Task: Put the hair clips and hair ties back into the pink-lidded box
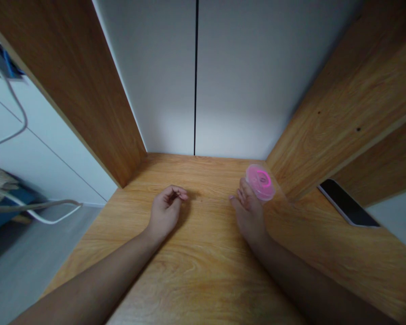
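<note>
On the left of the wooden tabletop, my left hand [165,208] is closed, its fingers curled over toward the thumb. Whatever its fingertips may hold is hidden or too small to make out. My right hand [251,214] is at the right with half-bent fingers and the thumb standing apart; I see nothing between them. Just beyond its knuckles is a round, clear plastic container [265,189] with pink showing through and a bright pink ring on top. The raised fingers overlap its left edge; whether they touch it I cannot tell.
The wooden tabletop [189,271] meets a pale panel [237,90] with a dark vertical seam. Wooden uprights stand at the left [71,81] and right [341,104]. A dark-screened phone [348,205] lies far right. White cables [23,113] hang at the left, past the table's edge.
</note>
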The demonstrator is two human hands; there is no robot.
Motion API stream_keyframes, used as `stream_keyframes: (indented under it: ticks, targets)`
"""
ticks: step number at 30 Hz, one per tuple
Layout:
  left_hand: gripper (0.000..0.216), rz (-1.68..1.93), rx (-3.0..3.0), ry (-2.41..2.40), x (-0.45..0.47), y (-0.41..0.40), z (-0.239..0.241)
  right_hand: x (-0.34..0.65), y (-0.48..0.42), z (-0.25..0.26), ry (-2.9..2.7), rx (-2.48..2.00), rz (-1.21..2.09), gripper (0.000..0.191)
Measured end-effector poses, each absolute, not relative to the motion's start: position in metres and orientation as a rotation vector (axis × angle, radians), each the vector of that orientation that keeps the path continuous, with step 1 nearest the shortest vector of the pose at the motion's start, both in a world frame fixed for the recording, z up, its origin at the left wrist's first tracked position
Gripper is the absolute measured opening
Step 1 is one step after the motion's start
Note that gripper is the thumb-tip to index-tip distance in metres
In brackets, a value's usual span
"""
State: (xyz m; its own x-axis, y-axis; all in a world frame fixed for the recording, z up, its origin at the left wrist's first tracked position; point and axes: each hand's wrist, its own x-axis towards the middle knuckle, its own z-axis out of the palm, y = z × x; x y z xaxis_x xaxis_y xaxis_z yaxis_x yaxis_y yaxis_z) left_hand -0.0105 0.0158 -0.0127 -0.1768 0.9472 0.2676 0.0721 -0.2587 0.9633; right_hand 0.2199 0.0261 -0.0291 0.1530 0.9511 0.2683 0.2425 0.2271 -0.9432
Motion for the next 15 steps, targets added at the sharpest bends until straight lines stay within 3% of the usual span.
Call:
stream_keyframes:
  ticks: [5,15]
  targets:
    - [0.01,1.539,1.373,1.242,-0.01,0.015,-0.011,0.234,0.04,-0.023,-1.139,-1.225,0.596,0.066]
    - [0.013,1.529,1.386,1.238,-0.011,0.015,-0.011,0.243,0.051,-0.024,-1.042,-1.238,0.584,0.071]
